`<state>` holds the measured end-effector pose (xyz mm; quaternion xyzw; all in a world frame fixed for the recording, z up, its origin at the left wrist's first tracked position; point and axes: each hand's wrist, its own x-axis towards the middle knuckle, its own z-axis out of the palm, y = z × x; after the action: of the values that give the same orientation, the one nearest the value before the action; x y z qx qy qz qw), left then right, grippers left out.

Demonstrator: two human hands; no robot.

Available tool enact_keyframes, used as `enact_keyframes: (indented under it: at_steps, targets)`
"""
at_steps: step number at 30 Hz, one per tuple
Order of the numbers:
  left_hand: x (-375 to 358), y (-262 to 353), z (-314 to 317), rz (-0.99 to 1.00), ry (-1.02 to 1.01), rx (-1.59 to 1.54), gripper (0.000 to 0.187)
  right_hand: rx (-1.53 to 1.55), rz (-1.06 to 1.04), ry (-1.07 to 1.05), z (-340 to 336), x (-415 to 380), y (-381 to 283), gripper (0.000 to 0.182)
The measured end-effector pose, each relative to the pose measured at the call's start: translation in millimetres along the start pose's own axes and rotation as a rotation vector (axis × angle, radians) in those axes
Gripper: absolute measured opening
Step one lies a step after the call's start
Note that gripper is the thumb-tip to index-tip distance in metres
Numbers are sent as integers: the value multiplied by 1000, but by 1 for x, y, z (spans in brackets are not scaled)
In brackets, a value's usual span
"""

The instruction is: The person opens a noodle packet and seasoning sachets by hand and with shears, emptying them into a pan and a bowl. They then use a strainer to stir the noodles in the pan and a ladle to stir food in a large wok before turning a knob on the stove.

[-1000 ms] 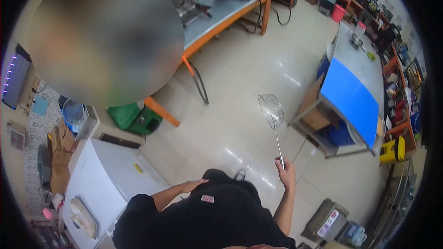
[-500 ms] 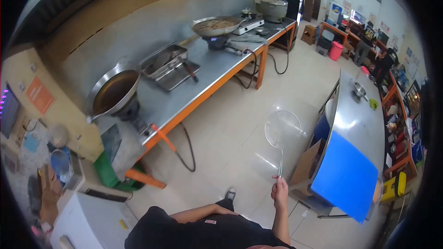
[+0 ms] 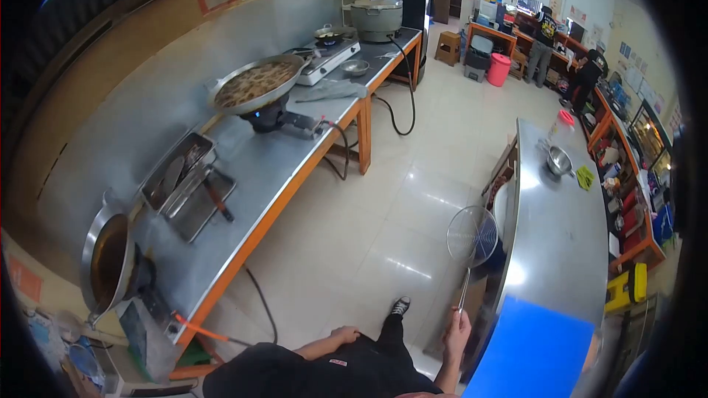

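My right hand (image 3: pixel 456 333) is closed round the thin handle of a wire skimmer (image 3: pixel 473 236). Its round mesh head points forward and up, over the floor by the edge of the right-hand steel table. My left hand (image 3: pixel 345 334) rests at the front of my dark shirt, fingers loosely bent, and no object shows in it. On the left counter a large wok of frying food (image 3: pixel 258 86) sits on a lit burner. A second wok with dark oil (image 3: pixel 110 262) stands at the near end, beside steel trays (image 3: pixel 198 203) that hold utensils.
A steel table (image 3: pixel 549 250) with a blue sheet (image 3: pixel 535 350) and a metal bowl (image 3: pixel 559 161) runs along my right. Tiled floor (image 3: pixel 361 250) lies between it and the counter (image 3: pixel 287 155). Hoses hang below the counter. Two people (image 3: pixel 543 40) stand far back, near a pink bin (image 3: pixel 499 70).
My view has moved forward and turned, so the frying wok and right table look closer. The skimmer remains in my right hand, now nearer the table edge. My left hand's fingers look more bent.
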<state>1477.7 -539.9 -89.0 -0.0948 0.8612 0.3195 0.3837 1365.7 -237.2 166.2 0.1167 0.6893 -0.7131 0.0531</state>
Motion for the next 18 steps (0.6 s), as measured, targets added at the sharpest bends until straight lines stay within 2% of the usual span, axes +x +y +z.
enact_keyframes:
  at_steps: [2,3,6,9,12,15,17,18]
  targets:
    - [45,32,-28,-13,1,44,42,-51,-38,-18,12,71,-5,25]
    - [78,43,-54,102,-15,91,47,-82,-62,-28,16,111,-13,24]
    - [177,84,-143,113,-318,172,48,-146,-54,-68,29,200,-53,24]
    - [214,131,-242,325,96,-161,44,-70,-122,-147,55,317,-98,28]
    - [181,224,-353,310,-401,-603,39,-188,-90,-270,86,406,-181,28]
    - [184,275,-412,506,-481,-351,44,-417,-285,-231,116,502,-212,29]
    - [226,279,-450,578,-392,-346,45,-493,-409,-215,144,559,-217,29]
    - [241,282,-474,605,-360,-336,45,-460,-374,-227,159,586,-214,29]
